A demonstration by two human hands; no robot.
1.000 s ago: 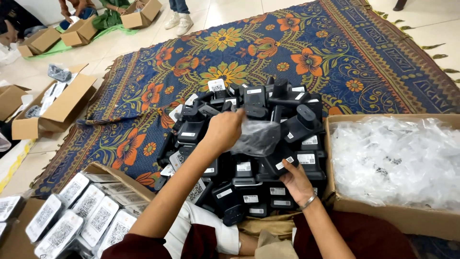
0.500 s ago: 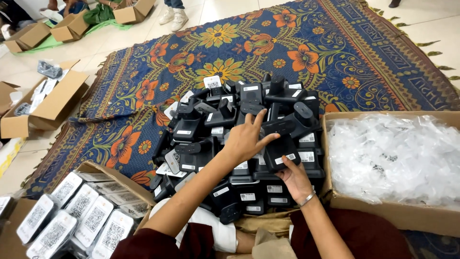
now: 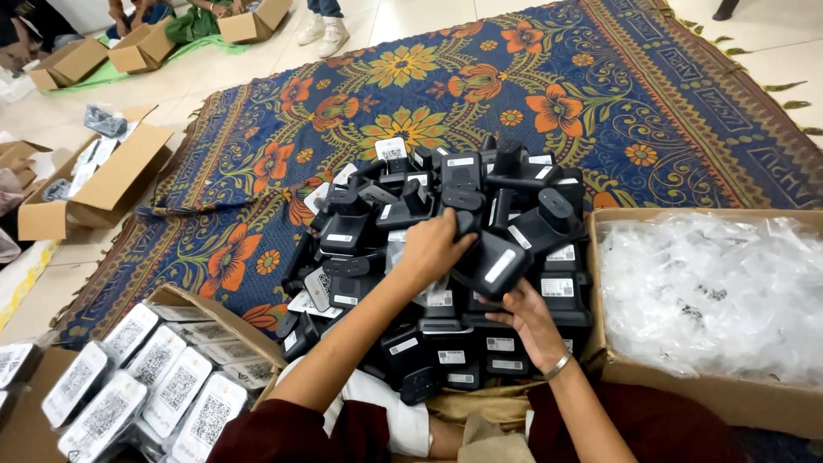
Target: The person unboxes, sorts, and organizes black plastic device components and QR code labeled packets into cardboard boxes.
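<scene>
A heaped pile of black plastic box-shaped devices (image 3: 446,257) sits on the patterned rug, most showing small white labels, lying flat, tilted and stacked every which way. One black device with a slanted white label (image 3: 495,264) is raised at the pile's top, tipped on its side. Another, wearing a white square sticker (image 3: 391,151), pokes up at the far edge.
</scene>
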